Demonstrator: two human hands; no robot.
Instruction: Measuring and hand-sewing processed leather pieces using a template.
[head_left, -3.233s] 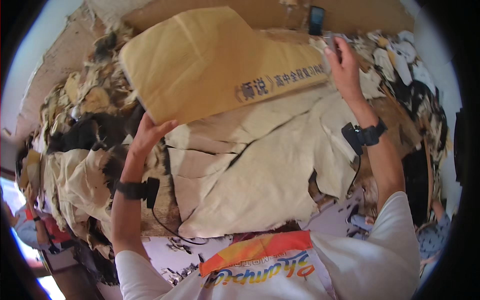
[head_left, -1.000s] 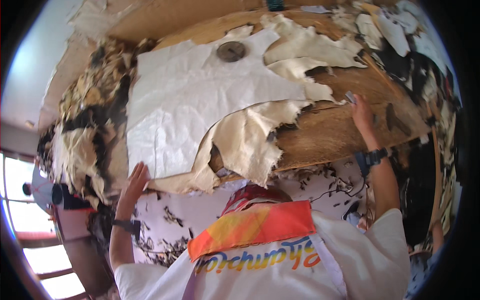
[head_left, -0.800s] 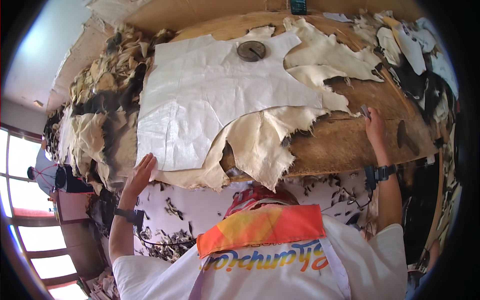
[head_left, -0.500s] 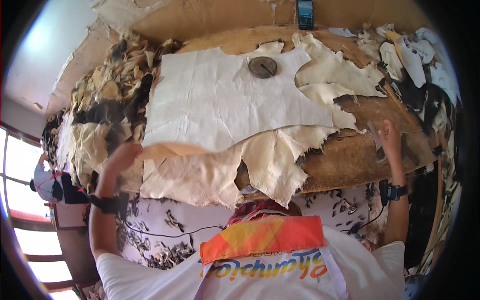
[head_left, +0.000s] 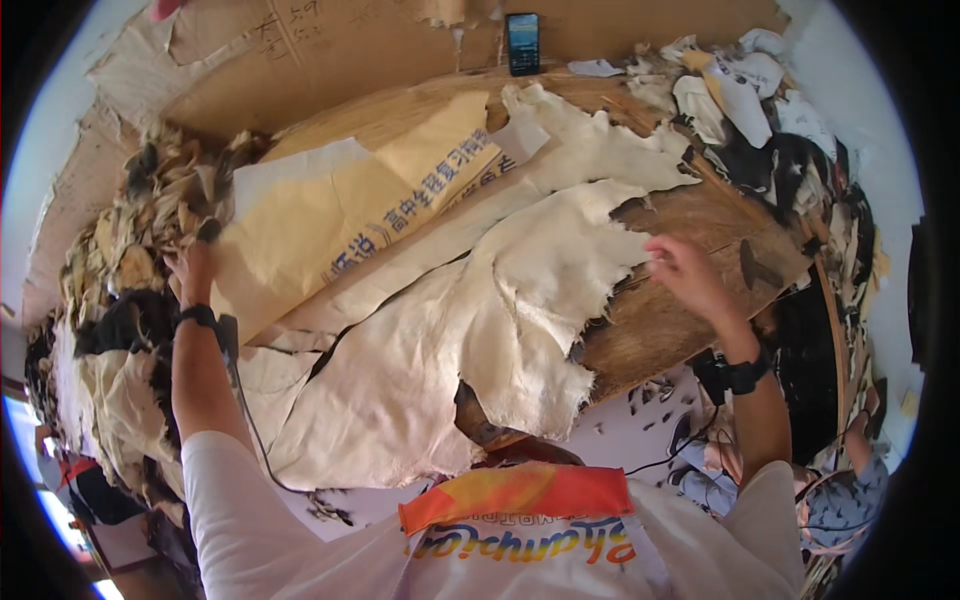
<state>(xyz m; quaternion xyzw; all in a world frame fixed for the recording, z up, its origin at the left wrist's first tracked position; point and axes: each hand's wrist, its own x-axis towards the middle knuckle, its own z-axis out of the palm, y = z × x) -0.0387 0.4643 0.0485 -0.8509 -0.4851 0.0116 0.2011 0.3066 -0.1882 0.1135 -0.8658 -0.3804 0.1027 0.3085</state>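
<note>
My left hand (head_left: pixel 194 266) is raised at the left edge of a yellow paper pattern with blue print (head_left: pixel 340 220), fingers curled by a small dark object (head_left: pixel 208 230); exactly what it grips is unclear. The pattern is folded back, pale underside partly showing, over a cream hide (head_left: pixel 530 280) with ragged edges and dark slits across its lower part. My right hand (head_left: pixel 680 265) is over the wooden board (head_left: pixel 660 340) beside the hide's right edge, fingers curled, with anything inside too small to tell.
Heaped hide scraps (head_left: pixel 135 250) line the left, more scraps (head_left: pixel 760 120) the back right. A phone (head_left: pixel 522 45) stands against the cardboard wall (head_left: pixel 370 60). Other people (head_left: pixel 75 480) show at lower left and lower right (head_left: pixel 845 500).
The pattern that lay white side up is now folded back, yellow side up. The round weight has left its spot on it. My left hand rose; my right hand moved leftward.
</note>
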